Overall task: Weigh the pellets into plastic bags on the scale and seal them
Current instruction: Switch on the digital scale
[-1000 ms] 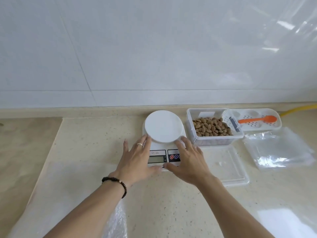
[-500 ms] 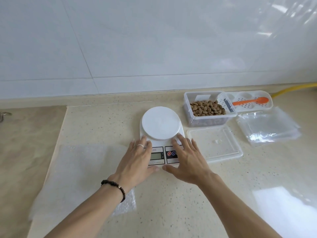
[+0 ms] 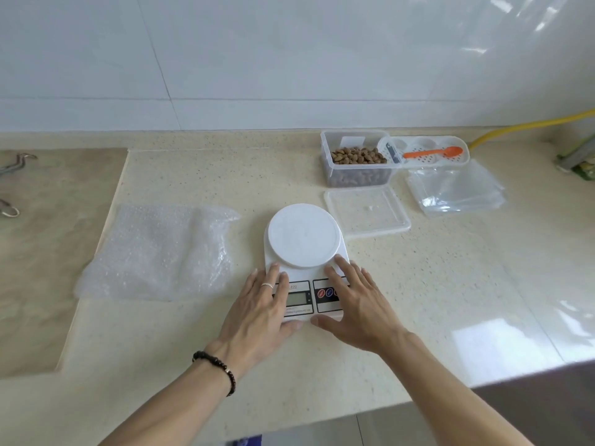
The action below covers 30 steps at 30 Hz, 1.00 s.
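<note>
A white digital scale (image 3: 304, 239) with a round platform sits in the middle of the counter. My left hand (image 3: 260, 312) lies flat on its front left corner, fingers straight. My right hand (image 3: 357, 304) lies flat on its front right, covering part of the buttons. Brown pellets (image 3: 357, 155) fill a clear tub (image 3: 331, 175) at the back right. An orange spoon (image 3: 434, 152) lies in a white perforated tray (image 3: 457, 160) beside it. A stack of clear plastic bags (image 3: 454, 191) lies to the right.
The tub's clear lid (image 3: 367, 210) lies flat behind the scale. A sheet of bubble wrap (image 3: 154, 249) lies to the left. A yellow hose (image 3: 528, 125) runs along the back wall. The counter's front edge (image 3: 418, 403) is near my forearms.
The scale has come toward me, away from the pellet tub, with both hands on its front. The view has tilted down, showing more counter and the bubble wrap.
</note>
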{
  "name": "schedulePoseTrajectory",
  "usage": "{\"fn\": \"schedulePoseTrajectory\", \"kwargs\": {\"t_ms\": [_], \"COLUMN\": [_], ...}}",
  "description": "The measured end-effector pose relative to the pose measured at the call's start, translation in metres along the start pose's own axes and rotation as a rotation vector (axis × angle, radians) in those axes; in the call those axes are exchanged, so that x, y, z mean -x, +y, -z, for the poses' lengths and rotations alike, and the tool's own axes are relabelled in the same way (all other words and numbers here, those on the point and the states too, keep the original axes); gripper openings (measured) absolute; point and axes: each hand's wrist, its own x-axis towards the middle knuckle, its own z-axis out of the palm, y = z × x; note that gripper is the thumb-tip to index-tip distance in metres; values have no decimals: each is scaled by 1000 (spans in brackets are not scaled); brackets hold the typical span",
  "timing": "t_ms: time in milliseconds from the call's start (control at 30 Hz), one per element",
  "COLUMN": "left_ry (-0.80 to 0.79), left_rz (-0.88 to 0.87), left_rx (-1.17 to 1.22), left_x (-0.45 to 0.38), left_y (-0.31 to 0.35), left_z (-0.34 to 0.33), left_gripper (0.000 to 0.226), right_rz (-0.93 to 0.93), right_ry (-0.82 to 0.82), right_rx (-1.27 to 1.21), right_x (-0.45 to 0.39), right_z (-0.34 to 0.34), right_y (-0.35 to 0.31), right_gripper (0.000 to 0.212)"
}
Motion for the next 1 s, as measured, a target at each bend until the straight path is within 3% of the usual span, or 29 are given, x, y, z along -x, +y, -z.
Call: {"fn": "schedulePoseTrajectory", "kwargs": {"t_ms": [167, 333, 500, 667, 900, 1000], "left_ry": [53, 76, 106, 120, 154, 177], "left_rz": [-28, -31, -40, 60, 79, 99], "left_rx": [62, 128, 93, 156, 207, 212], "left_x": [19, 19, 18, 19, 20, 18], "left_y": [11, 0, -5, -3, -2, -2], "left_z": [-8, -19, -34, -36, -32, -30], "left_gripper": [84, 86, 87, 87, 88, 95], "right_rz": [-16, -95, -9, 28, 34, -68], "right_ry": [34, 191, 274, 309, 279, 216], "right_rx": [-48, -46, 56, 15, -37, -99], "right_x": [27, 54, 60, 51, 46, 43], "right_z": [-11, -33, -44, -45, -38, -40], "right_y": [5, 2, 7, 6, 10, 15], "right_gripper": [98, 72, 60, 51, 58, 81]}}
